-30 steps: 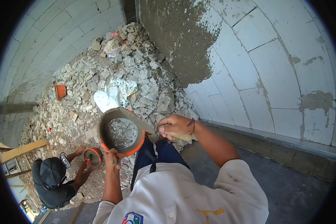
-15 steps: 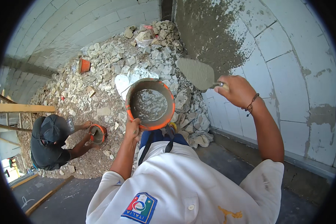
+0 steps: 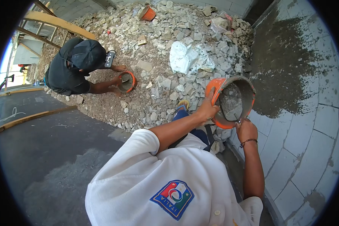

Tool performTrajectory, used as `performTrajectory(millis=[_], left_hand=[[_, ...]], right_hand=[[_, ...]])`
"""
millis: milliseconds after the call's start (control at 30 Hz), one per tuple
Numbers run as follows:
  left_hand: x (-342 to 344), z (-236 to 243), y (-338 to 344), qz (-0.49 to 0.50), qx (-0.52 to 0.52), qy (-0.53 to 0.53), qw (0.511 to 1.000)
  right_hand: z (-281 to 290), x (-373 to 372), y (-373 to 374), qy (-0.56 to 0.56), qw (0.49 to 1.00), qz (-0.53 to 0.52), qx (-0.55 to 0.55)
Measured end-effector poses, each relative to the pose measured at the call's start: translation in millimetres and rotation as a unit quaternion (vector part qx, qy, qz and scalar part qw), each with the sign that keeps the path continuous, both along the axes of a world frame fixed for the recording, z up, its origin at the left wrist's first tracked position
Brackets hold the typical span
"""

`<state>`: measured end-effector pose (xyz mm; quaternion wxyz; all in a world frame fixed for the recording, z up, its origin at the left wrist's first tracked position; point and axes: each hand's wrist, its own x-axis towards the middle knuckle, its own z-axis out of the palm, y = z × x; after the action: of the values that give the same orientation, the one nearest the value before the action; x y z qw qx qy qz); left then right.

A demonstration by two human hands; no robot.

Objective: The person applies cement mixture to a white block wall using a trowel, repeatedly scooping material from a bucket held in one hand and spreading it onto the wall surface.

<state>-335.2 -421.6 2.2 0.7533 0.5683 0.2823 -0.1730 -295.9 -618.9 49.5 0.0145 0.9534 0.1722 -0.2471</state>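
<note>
My left hand (image 3: 208, 108) grips the side of an orange bucket (image 3: 214, 88), its fingers curled over the outer wall. The bucket is tilted, and grey wet mortar coats its inside. In my right hand (image 3: 247, 131), closed at the bucket's near rim, is the handle of a trowel (image 3: 236, 117). The trowel's blade reaches down into the bucket, and I cannot clearly tell it from the mortar there. Right of the bucket stands a block wall (image 3: 305, 132) with a dark patch of wet mortar (image 3: 278, 71) spread on its upper part.
At left a crouching co-worker (image 3: 77, 66) in dark clothes has both hands at another orange bucket (image 3: 128, 81). Rubble (image 3: 158, 86) covers the ground, with a white sack (image 3: 182, 58) and a tipped orange bucket (image 3: 147, 14) on it. A wooden plank (image 3: 37, 118) borders dark flooring.
The trowel has come down from beside the wall into the bucket. My left hand has brought the bucket to the right and tilted it. My view has swung, shifting the surroundings.
</note>
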Motion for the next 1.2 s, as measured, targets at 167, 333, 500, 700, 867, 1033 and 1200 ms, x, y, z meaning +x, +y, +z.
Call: performTrajectory(millis=[167, 333, 500, 700, 867, 1033, 1200], left_hand=[[-12, -21, 17, -0.019, 0.04, 0.012, 0.999], [-4, -13, 22, -0.088, 0.153, -0.01, 0.984], [9, 16, 32, -0.22, 0.226, -0.076, 0.946], [17, 12, 45, -0.157, 0.129, -0.109, 0.973], [7, 2, 51, -0.089, 0.028, -0.04, 0.995], [7, -12, 33, -0.04, -0.021, 0.017, 0.999], [-24, -49, 56, 0.138, -0.048, 0.067, 0.987]], right_hand=[[36, 3, 13, -0.091, 0.991, 0.093, 0.043], [2, 12, -1, 0.082, 0.978, 0.052, -0.186], [-21, -29, 42, 0.057, 0.997, -0.041, 0.019], [-20, -44, 40, -0.053, 0.959, -0.154, 0.232], [-25, -45, 45, -0.129, 0.953, -0.104, 0.254], [-40, -40, 19, -0.139, 0.95, -0.14, 0.243], [-121, -37, 50, -0.089, 0.965, -0.171, 0.177]])
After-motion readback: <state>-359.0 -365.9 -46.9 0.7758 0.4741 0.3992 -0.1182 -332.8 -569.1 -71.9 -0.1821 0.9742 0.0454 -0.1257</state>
